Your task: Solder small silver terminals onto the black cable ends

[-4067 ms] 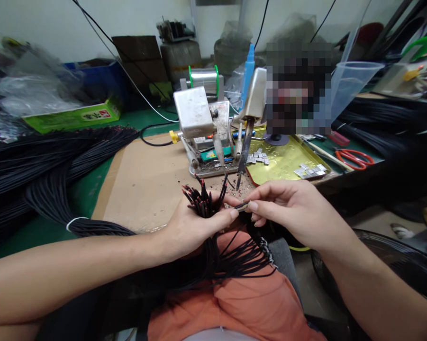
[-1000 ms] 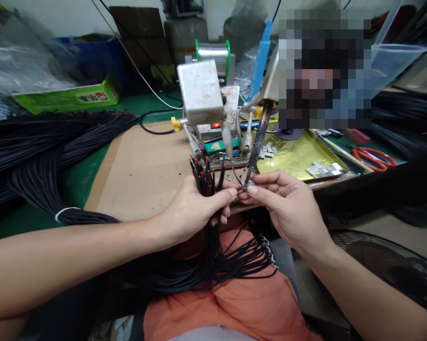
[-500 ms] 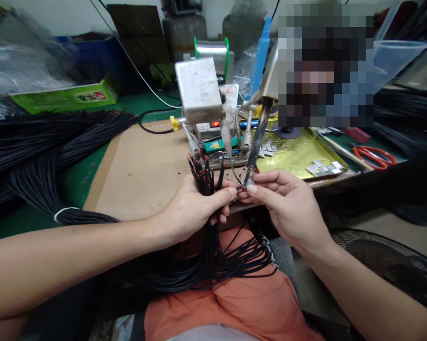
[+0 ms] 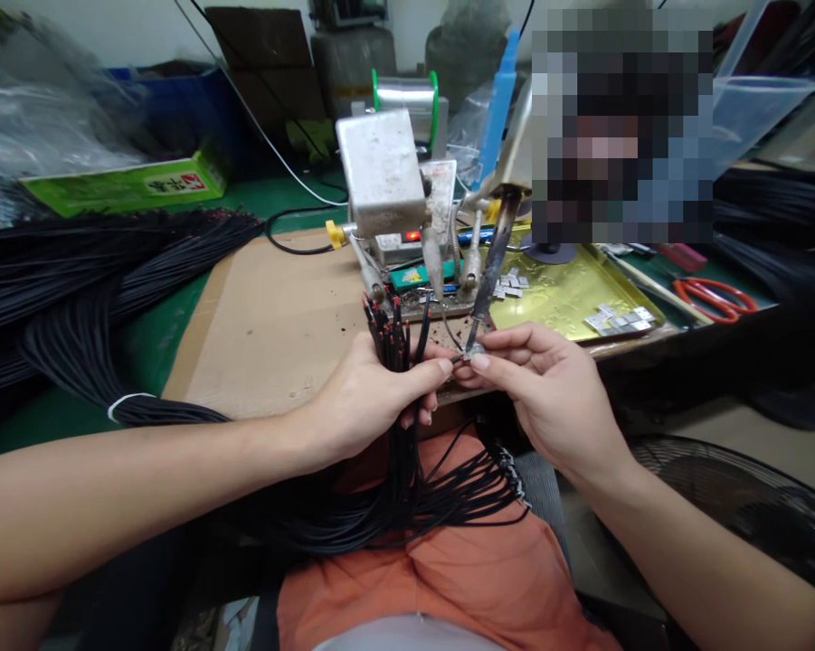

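Note:
My left hand (image 4: pixel 373 393) is closed around a bundle of black cables (image 4: pixel 402 434) with red-tipped ends standing up. Between its thumb and finger, one cable end points right toward the soldering iron tip. My right hand (image 4: pixel 549 384) pinches a small silvery metal connector (image 4: pixel 475 350) against that cable end. The soldering iron (image 4: pixel 494 262), fixed in a stand, comes down from above, its tip at the joint. A thin solder feed tube (image 4: pixel 451 327) bends down to the same spot. The cables' far ends drape over my lap, with small metal pieces at their tips.
A yellow tray (image 4: pixel 549 312) holds several small metal connectors (image 4: pixel 620 321). Orange-handled scissors (image 4: pixel 715 298) lie right of it. Behind stands the soldering machine (image 4: pixel 383 172) with a solder spool (image 4: pixel 407 108). Black cable bundles (image 4: pixel 108 289) cover the left side. A fan (image 4: pixel 739 497) is low right.
Both hands hold the same pose at the iron tip. The view has shifted very slightly; nothing has been let go or picked up.

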{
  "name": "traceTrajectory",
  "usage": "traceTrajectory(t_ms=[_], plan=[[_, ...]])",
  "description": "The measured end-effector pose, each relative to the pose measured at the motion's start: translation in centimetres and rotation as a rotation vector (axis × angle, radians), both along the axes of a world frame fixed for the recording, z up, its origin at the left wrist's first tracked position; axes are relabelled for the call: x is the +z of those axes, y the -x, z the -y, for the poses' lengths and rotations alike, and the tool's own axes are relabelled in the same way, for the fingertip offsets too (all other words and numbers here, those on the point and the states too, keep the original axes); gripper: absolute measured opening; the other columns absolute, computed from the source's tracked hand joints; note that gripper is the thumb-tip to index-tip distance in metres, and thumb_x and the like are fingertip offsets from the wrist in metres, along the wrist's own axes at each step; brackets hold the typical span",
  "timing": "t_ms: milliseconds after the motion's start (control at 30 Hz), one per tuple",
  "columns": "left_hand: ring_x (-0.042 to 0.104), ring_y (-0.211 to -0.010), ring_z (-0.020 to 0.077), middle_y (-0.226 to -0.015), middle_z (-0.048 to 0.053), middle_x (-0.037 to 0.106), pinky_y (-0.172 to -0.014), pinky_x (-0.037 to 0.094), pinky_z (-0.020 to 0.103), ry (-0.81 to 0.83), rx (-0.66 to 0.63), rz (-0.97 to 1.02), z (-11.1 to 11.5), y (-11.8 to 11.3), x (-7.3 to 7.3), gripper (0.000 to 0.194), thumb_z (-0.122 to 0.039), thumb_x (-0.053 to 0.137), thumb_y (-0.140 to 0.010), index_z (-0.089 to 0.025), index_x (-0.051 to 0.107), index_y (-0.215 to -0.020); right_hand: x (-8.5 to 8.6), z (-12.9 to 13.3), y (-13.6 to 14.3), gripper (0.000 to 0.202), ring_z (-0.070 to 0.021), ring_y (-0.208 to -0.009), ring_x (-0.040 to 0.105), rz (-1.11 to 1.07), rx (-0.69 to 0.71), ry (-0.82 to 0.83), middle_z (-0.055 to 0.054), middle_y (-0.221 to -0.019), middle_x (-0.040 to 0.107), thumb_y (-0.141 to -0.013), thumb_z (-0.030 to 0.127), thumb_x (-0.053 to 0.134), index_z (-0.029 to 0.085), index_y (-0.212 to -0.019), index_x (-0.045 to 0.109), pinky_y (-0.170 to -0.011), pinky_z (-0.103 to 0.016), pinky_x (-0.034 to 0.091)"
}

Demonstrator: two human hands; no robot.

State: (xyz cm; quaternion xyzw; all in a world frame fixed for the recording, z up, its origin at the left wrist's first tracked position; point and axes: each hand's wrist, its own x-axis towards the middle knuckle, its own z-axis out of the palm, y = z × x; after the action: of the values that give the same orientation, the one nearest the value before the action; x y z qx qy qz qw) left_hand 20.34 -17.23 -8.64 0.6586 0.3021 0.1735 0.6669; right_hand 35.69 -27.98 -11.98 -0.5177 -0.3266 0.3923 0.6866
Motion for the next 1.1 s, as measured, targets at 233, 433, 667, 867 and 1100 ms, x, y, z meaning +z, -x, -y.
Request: traceTrajectory(t_ms=[233, 433, 667, 867, 1100], plan=[[0.057, -0.047, 0.0096, -0.055, -0.002, 0.061, -0.041, 0.044, 0.016, 0.019, -0.048, 0.022, -0.01, 0.16, -0.09, 0.02, -0.027, 0.069, -0.086, -0.014, 0.07, -0.1, -0.03, 0.27, 0.31, 0.019, -0.0187, -0.073, 0.077, 0.027, -0.033, -0.003, -0.004, -0.081, 0.078, -0.081, 0.024, 0.081, 0.018, -0.093, 0.067, -0.074, -0.03, 0.064], [0.061, -0.048, 0.0102, -0.058, 0.0, 0.065, -0.041, 0.045, 0.015, 0.046, -0.063, 0.045, 0.13, 0.14, 0.03, 0.021, -0.027, 0.069, -0.087, -0.013, 0.068, -0.101, -0.13, 0.37, 0.51, 0.017, -0.02, -0.075, 0.078, 0.039, -0.045, 0.009, -0.005, -0.082, 0.079, -0.081, 0.025, 0.08, 0.019, -0.091, 0.069, -0.075, -0.03, 0.064], [0.06, -0.047, 0.0098, -0.056, 0.0, 0.065, -0.041, 0.044, 0.014, 0.057, -0.046, 0.051, 0.18, 0.07, 0.0, 0.018, -0.025, 0.068, -0.087, -0.013, 0.067, -0.1, -0.18, 0.39, 0.68, 0.017, -0.0202, -0.075, 0.078, 0.048, -0.073, 0.016, -0.004, -0.082, 0.078, -0.08, 0.024, 0.081, 0.019, -0.091, 0.07, -0.075, -0.03, 0.064], [0.059, -0.046, 0.0095, -0.056, 0.0, 0.064, -0.04, 0.044, 0.014, 0.057, -0.042, 0.052, 0.22, 0.02, 0.19, 0.019, -0.025, 0.068, -0.087, -0.012, 0.066, -0.101, -0.11, 0.45, 0.74, 0.016, -0.0185, -0.073, 0.077, 0.042, -0.079, 0.004, -0.004, -0.082, 0.078, -0.08, 0.023, 0.081, 0.018, -0.09, 0.071, -0.074, -0.027, 0.064], [0.06, -0.046, 0.0099, -0.056, -0.001, 0.064, -0.041, 0.044, 0.015, 0.043, -0.042, 0.045, 0.35, 0.08, 0.18, 0.019, -0.026, 0.067, -0.088, -0.012, 0.067, -0.101, -0.04, 0.48, 0.83, 0.016, -0.02, -0.075, 0.078, 0.059, -0.085, 0.015, -0.004, -0.083, 0.078, -0.08, 0.025, 0.081, 0.019, -0.091, 0.07, -0.075, -0.031, 0.065]])
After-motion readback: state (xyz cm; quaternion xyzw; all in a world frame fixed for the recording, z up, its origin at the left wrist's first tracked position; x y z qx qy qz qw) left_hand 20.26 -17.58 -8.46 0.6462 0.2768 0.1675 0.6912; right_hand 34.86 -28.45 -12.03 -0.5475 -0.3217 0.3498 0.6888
